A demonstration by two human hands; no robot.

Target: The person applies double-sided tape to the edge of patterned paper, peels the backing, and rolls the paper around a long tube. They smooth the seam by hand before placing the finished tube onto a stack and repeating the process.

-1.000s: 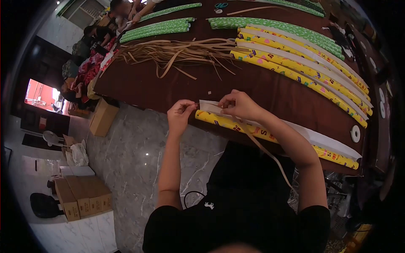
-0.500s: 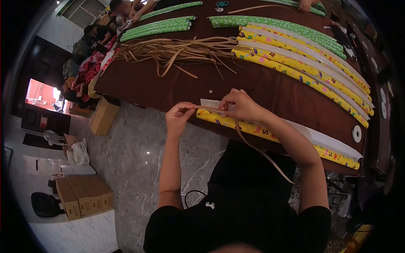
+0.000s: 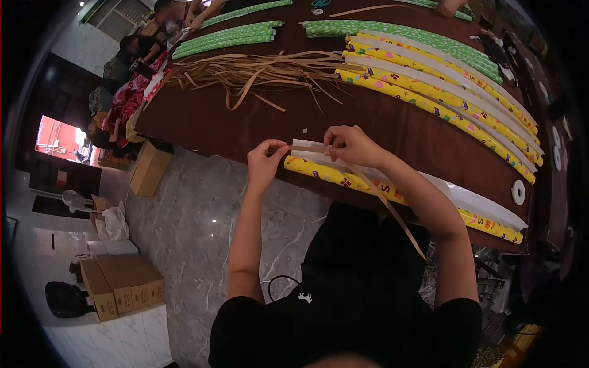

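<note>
Along the near table edge lies a roll of yellow patterned wrapping paper point(image 3: 368, 185), its white inner flap point(image 3: 485, 203) turned up. A long tan strip point(image 3: 392, 211) runs across the roll's left end, and its tail hangs over the paper toward my lap. My left hand point(image 3: 265, 161) pinches the strip's left end just beyond the roll. Further right, my right hand point(image 3: 351, 146) is closed on the same strip, above the white flap. The fingertips of the right hand partly hide the strip.
Several yellow rolls point(image 3: 429, 98) lie behind, with green rolls point(image 3: 399, 40) beyond them. A heap of tan strips point(image 3: 257, 70) sits at the far left. A tape roll point(image 3: 518, 192) is at the right. Other people's hands point(image 3: 451, 6) show at the far side.
My left hand has moved slightly right and up, my right hand slightly up. The strip now lies over the white flap, and its tail has swung closer to straight.
</note>
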